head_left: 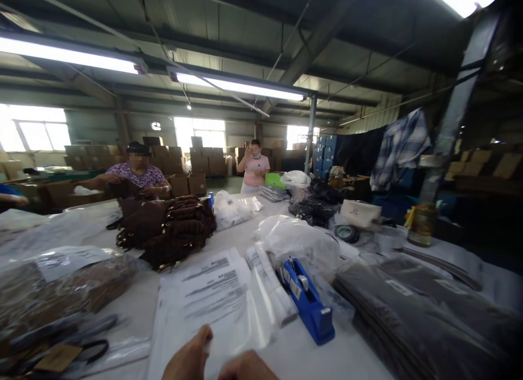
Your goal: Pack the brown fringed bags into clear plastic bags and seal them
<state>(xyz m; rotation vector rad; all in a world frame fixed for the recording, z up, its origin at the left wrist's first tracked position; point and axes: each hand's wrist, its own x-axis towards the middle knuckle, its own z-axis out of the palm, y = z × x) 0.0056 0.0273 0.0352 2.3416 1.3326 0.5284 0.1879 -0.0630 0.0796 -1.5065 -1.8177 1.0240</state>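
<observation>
Head view, low frame edge: two bare hands cut off by the bottom border. Left hand (190,355) has its thumb lying on the near edge of a clear plastic bag (212,309) with printed black text; whether the fingers pinch it from below, cannot tell. Right hand (245,369) is blurred, just beside the left, at the same bag edge; grip state cannot tell either. Bag lies flat on the white surface (294,353), directly in front of the hands, smooth and glossy, rectangular.

Just right of the bag: a roll of similar bags (269,284), then a blue tape dispenser (308,301), hard plastic, wedge-shaped, touching crumpled clear film. Far right: stack of flat dark grey packets (408,309), matte, long edges running toward the surface's right edge. Little bare surface near the hands, only a narrow strip between dispenser and bottom border.

Left: bagged brown items (57,293) in wrinkled film with a paper label, dark straps (73,336) and a tan tag at the corner. Centre-back: pile of brown fringed bags (171,227), soft and rough-looking. Beyond it, more crumpled plastic, a tape roll (346,233), a cream pouch (359,212).

One person in a purple patterned top (137,178) is at the far left side of the surface, hands on brown goods. Another person in a pink top (254,170) stands well back, one hand raised. Cardboard boxes (196,167) line the rear wall.
</observation>
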